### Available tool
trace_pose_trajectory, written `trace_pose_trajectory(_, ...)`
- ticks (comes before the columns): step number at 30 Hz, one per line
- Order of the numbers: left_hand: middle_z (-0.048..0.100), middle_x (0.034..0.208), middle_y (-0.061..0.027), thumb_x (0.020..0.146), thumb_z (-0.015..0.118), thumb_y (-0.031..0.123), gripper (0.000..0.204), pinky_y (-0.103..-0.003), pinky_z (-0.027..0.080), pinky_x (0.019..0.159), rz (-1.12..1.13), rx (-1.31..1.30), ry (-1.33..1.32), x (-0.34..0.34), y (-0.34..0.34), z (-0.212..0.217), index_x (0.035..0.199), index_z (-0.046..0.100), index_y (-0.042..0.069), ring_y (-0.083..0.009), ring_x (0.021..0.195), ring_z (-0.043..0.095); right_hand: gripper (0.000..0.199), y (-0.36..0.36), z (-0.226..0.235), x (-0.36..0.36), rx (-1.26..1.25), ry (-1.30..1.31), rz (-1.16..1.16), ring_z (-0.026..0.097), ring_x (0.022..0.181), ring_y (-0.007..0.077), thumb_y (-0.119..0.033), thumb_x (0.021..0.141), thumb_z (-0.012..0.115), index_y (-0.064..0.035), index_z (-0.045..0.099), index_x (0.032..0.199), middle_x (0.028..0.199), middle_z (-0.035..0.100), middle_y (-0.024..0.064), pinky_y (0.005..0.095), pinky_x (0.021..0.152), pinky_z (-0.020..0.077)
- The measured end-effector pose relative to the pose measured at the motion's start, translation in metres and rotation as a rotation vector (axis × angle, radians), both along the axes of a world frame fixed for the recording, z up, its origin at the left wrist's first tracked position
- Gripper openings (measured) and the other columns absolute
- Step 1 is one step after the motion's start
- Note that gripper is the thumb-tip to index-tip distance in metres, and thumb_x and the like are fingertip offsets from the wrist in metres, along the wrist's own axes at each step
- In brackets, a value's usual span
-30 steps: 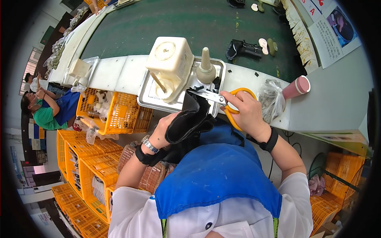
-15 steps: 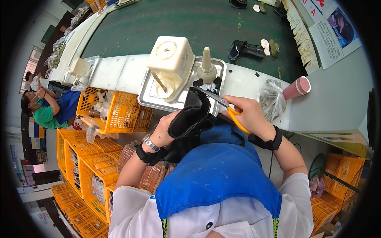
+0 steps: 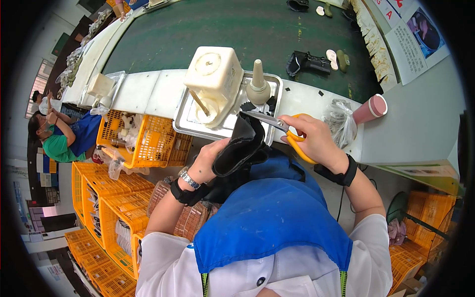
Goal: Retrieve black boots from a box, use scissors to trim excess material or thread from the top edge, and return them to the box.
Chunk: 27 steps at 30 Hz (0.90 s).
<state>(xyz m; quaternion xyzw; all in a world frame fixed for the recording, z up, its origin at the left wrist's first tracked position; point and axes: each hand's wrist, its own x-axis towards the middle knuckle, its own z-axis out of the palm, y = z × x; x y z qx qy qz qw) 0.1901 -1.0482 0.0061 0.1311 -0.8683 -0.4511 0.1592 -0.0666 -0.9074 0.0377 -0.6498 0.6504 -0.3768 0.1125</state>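
Observation:
My left hand point(image 3: 208, 161) is closed round a black boot upper point(image 3: 241, 143), whose open top faces me and whose lower part is lost among dark folds at my apron. In my right hand point(image 3: 315, 138) are scissors point(image 3: 296, 140) with yellow-orange handles. Their blades point left and lie at the boot's upper edge; whether they are fully closed I cannot make out. Just beyond the tips, black scraps point(image 3: 248, 106) lie on a metal tray point(image 3: 198, 132). That tray also carries a cream square container point(image 3: 217, 72) with a stick in a round cup, and a pale cone-topped bottle point(image 3: 258, 86).
A clear plastic bag point(image 3: 339, 121) and a pink cup point(image 3: 371, 109) stand at the right. Beyond the white ledge runs a green belt point(image 3: 213, 24) bearing a black boot point(image 3: 308, 63) and soles. Yellow crates point(image 3: 114, 205) stack at left, near a seated person point(image 3: 64, 136).
My right hand and the scissors have shifted slightly right, and the blades lie a little flatter. The boot upper has tilted and moved slightly right with my left hand.

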Motion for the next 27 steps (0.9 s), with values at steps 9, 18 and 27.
trace_pose_trajectory(9,0.061,0.105,-0.0184,0.072,0.069,0.009,0.05,-0.033,0.048,0.081,-0.037,-0.062,-0.02,0.003,-0.001,0.004,0.118,0.051,0.001,-0.029,0.094,0.062,0.036,-0.006,-0.016,-0.022,0.327,-0.255,-0.025,0.036,0.057,0.0184,-0.021,0.074,0.073,-0.0048,0.059,0.103,0.062,0.047,0.0074,0.0265,0.054,0.0367)
trace_pose_trajectory(18,0.064,0.078,-0.0128,0.075,0.067,0.007,0.048,-0.032,0.05,0.073,0.602,-0.23,-0.163,0.082,-0.01,0.0,0.12,0.052,0.002,-0.026,0.069,0.062,0.036,-0.006,-0.09,-0.044,0.551,-0.041,-0.189,0.061,0.083,0.0344,-0.028,0.07,0.071,-0.0117,0.064,0.101,0.087,0.065,0.0145,0.0394,0.071,0.0476)
trace_pose_trajectory(27,0.051,0.12,-0.0097,0.082,0.059,0.0,0.045,-0.032,0.045,0.089,1.159,0.455,0.853,0.138,-0.001,0.016,0.124,0.045,-0.001,-0.0199,0.103,0.053,0.043,-0.036,-0.18,-0.087,0.369,-0.062,-0.698,0.061,0.09,0.0367,-0.016,0.075,0.062,-0.0029,0.053,0.116,0.095,0.063,0.0225,0.0404,0.079,0.0479)
